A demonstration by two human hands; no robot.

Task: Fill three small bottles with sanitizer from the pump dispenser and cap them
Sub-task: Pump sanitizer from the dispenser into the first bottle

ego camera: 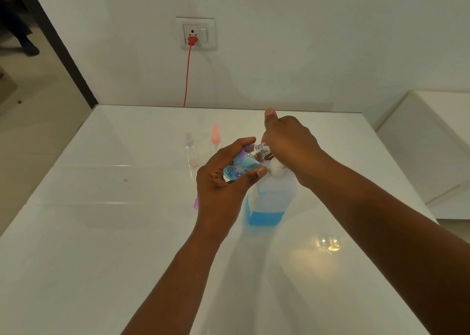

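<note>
- Glossy white table [101,233] under both hands.
- Translucent pump dispenser [273,197] stands just below the right hand [292,144] — blue sanitizer only at its base; the hand lies over the pump head, fingers hidden, grip unclear.
- Flowered small bottle [240,165], partly blue-filled, tilted in the left hand's [221,184] curled fingers, neck at the pump.
- Beyond the left hand — a clear bottle [190,150] and a pink-capped bottle [216,141], contents unclear.

Three small bottles: one flowered bottle [240,165] at the centre, one clear-capped bottle [190,149] and one pink-capped bottle [216,139] at its ten and eleven o'clock. One pump dispenser [272,197] at four o'clock. One loose purple cap [196,204] at seven. Two hands.
</note>
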